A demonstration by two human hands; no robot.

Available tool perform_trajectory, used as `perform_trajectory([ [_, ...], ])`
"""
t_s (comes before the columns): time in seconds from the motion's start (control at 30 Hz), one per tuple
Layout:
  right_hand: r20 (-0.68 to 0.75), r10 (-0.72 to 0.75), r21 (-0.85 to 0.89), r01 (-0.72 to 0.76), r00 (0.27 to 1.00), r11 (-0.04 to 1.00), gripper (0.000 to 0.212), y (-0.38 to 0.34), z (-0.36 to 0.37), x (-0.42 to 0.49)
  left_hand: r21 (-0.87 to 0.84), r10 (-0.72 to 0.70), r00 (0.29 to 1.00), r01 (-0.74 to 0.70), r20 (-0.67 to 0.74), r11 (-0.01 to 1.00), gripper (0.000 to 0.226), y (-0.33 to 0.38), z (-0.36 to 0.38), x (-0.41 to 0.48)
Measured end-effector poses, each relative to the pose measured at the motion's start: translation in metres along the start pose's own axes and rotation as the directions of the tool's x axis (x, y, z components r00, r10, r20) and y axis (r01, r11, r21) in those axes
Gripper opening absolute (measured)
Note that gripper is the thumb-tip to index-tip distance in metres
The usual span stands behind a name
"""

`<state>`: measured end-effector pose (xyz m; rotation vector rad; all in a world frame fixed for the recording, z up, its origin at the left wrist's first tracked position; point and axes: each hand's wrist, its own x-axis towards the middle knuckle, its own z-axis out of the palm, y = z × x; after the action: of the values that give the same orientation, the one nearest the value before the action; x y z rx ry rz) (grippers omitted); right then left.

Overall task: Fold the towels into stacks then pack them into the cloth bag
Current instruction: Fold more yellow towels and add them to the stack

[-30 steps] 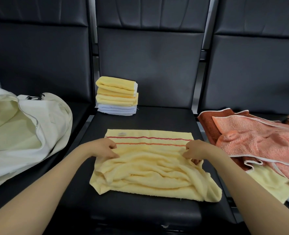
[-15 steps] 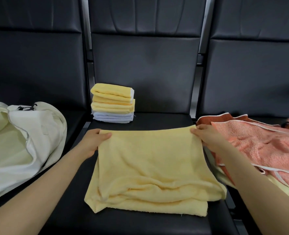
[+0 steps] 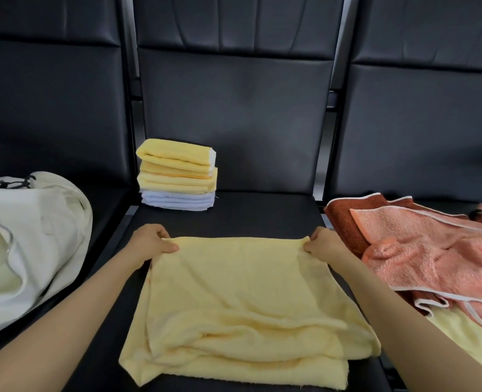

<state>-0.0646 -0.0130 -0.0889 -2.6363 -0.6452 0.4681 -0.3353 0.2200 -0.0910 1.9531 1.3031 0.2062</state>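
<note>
A pale yellow towel (image 3: 245, 301) lies folded over on the middle black seat (image 3: 242, 219). My left hand (image 3: 152, 243) pinches its far left corner and my right hand (image 3: 323, 244) pinches its far right corner, both at the far edge. Behind it, against the seat back, stands a stack of folded towels (image 3: 177, 178), yellow ones on white ones. The cream cloth bag (image 3: 33, 239) lies open on the left seat. A heap of unfolded orange and rust towels (image 3: 420, 250) covers the right seat.
Black padded seat backs rise behind all three seats. Gaps with metal frames separate the seats. Another pale yellow towel (image 3: 468, 340) pokes out under the orange heap at the lower right.
My hands carried the near edge of the yellow towel over to the far edge, covering the red stripes. The folded towel now lies flatter, and both hands sit at its far corners.
</note>
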Motion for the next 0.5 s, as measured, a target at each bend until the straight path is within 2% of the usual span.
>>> perform_trajectory([
  [0.1,0.018,0.012,0.048,-0.013,1.0,0.999,0.027,0.0,-0.001,-0.001,0.075,-0.017,1.0,0.016,0.012,0.997,0.035,0.002,-0.002,-0.005],
  [0.17,0.018,0.024,0.105,-0.026,1.0,0.994,0.033,0.001,-0.003,-0.005,0.068,-0.025,1.0,0.024,0.01,0.997,0.045,0.002,-0.002,-0.008],
  [0.23,0.024,0.009,0.094,-0.011,1.0,0.995,0.034,0.001,-0.004,-0.011,0.086,-0.021,1.0,0.019,0.02,0.996,0.047,0.004,-0.004,-0.012],
  [0.33,0.003,-0.055,0.068,0.055,0.998,0.996,0.034,0.002,-0.009,-0.025,0.223,0.033,0.996,-0.05,0.083,0.973,0.039,0.008,-0.01,-0.021],
  [0.4,-0.074,-0.113,0.08,0.119,0.991,0.99,0.031,0.004,-0.015,-0.033,0.289,0.089,0.991,-0.114,0.1,0.95,0.022,0.011,-0.013,-0.033],
  [0.43,-0.122,-0.135,0.098,0.147,0.983,0.984,0.028,0.006,-0.02,-0.038,0.294,0.118,0.989,-0.139,0.088,0.946,0.012,0.011,-0.015,-0.038],
  [0.5,-0.199,-0.154,0.155,0.186,0.968,0.97,0.022,0.008,-0.032,-0.05,0.249,0.173,0.985,-0.173,0.023,0.953,0.008,0.014,-0.023,-0.049],
])
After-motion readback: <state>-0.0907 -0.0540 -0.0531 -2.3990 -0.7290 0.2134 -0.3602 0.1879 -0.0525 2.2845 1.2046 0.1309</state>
